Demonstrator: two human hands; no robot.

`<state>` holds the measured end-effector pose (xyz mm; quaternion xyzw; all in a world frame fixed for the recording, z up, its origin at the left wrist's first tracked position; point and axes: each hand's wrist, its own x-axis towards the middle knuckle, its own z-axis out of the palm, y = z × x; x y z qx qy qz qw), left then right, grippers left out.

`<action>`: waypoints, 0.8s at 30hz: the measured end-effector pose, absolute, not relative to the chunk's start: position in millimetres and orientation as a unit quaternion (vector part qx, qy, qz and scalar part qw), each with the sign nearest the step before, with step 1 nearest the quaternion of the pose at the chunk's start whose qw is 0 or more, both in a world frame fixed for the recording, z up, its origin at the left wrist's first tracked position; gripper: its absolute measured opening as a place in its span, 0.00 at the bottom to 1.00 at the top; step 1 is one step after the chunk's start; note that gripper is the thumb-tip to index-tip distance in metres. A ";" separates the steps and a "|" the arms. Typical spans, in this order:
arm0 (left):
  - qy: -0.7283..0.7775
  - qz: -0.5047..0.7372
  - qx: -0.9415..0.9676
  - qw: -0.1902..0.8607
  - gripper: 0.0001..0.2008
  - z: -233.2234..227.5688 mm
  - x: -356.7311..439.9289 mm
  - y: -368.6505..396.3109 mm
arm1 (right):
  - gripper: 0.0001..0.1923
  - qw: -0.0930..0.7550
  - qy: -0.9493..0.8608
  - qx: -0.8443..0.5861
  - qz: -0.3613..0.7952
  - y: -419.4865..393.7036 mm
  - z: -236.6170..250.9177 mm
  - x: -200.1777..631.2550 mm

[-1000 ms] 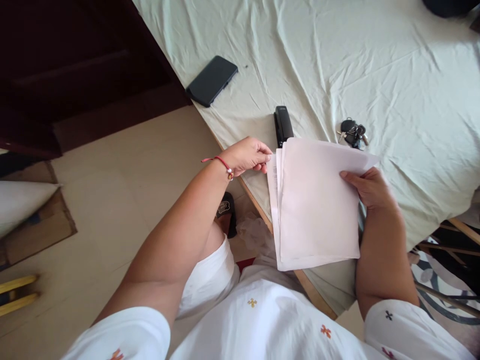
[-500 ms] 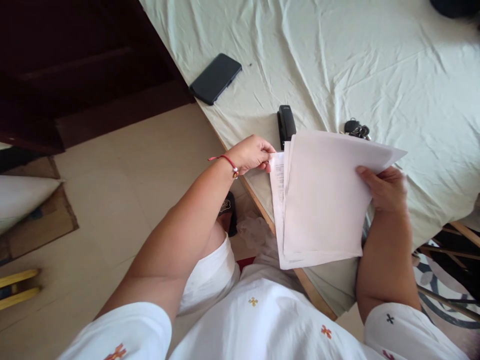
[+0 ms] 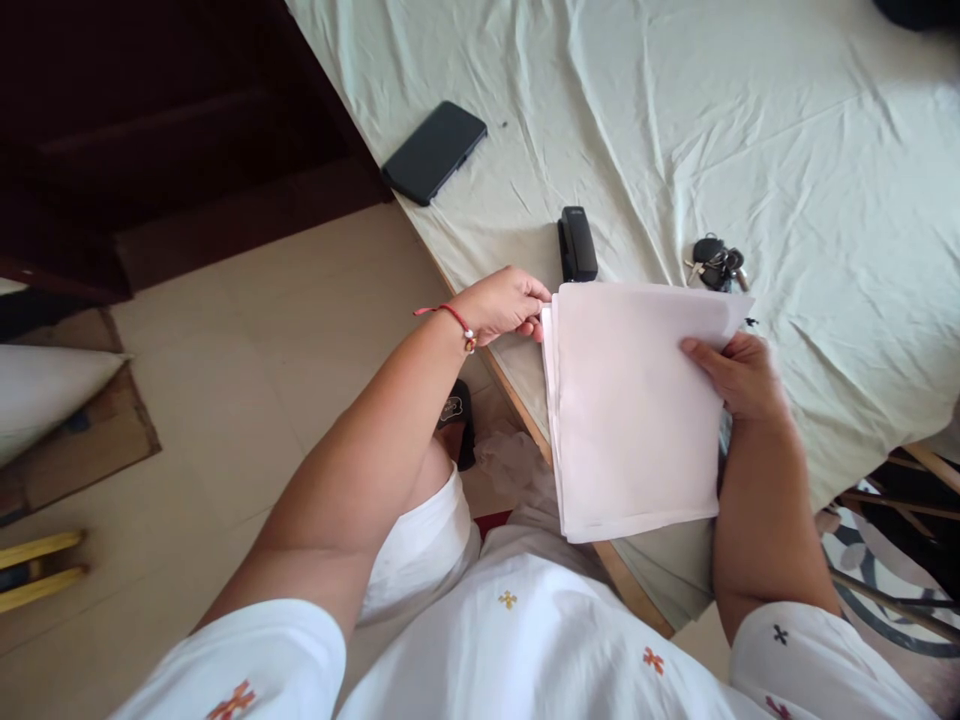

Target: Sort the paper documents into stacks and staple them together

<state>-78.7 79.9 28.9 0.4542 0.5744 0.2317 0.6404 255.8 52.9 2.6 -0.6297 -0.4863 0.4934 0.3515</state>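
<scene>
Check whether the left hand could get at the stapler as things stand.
Probably yes: the left hand pinches the paper stack at its corner, and the stapler lies just beyond on the cloth, nothing between; it must release first.

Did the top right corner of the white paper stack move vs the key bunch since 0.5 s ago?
Yes. The white paper stack dropped back down and left: its corner now sits below the dark key bunch, which is fully uncovered on the pale green cloth.

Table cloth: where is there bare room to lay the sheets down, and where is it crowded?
Bare cloth spreads wide beyond the keys and right of the phone. A narrower bare patch lies between the stapler and the keys. The near edge is crowded: the left hand and right hand hold the paper stack there.
</scene>
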 end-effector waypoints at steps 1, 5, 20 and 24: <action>0.574 0.229 0.454 0.642 0.10 29.2 -79.0 80.0 | 0.14 0.350 -0.487 -0.631 0.492 53.0 2.9 255.4; 0.571 0.228 0.452 0.646 0.09 28.2 -79.9 80.7 | 0.14 0.354 -0.488 -0.635 0.483 53.1 3.4 254.9; 0.567 0.231 0.453 0.648 0.12 29.3 -80.4 81.0 | 0.14 0.366 -0.496 -0.629 0.474 53.0 2.4 253.8; 0.563 0.229 0.458 0.649 0.14 29.2 -80.9 81.2 | 0.14 0.363 -0.502 -0.628 0.471 53.8 0.6 254.7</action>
